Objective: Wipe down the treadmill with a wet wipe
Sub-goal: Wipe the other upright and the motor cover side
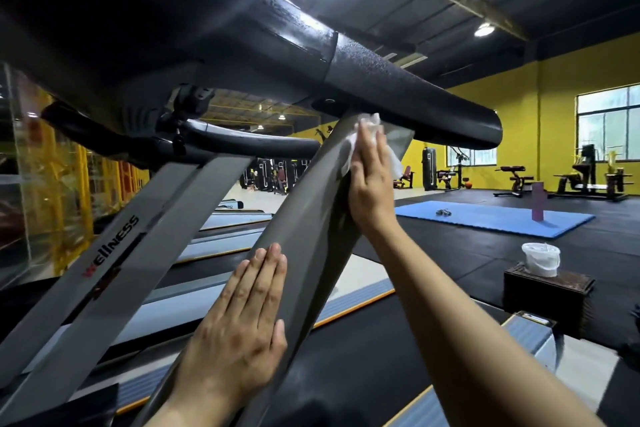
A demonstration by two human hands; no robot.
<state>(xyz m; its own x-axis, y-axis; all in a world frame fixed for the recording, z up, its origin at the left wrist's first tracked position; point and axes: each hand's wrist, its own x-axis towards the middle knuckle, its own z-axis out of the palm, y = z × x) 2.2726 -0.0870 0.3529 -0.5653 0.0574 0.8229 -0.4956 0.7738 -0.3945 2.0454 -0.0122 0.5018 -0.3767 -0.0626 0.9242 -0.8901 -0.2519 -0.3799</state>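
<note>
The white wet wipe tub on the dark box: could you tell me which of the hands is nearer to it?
Right. The right hand presses a white wipe high on the grey treadmill upright; the left hand rests flat lower, farther from the tub.

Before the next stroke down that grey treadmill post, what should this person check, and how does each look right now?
1. Wet wipe flat between right hand and the grey upright: ok.
2. Left hand pressed flat lower on the upright, steadying it: ok.
3. Left hand lies in the wipe's downward path: not ok.
4. Wipe still damp enough: cannot tell.
5. White tub on the box to the right, presumably spare wipes: cannot tell.
</note>
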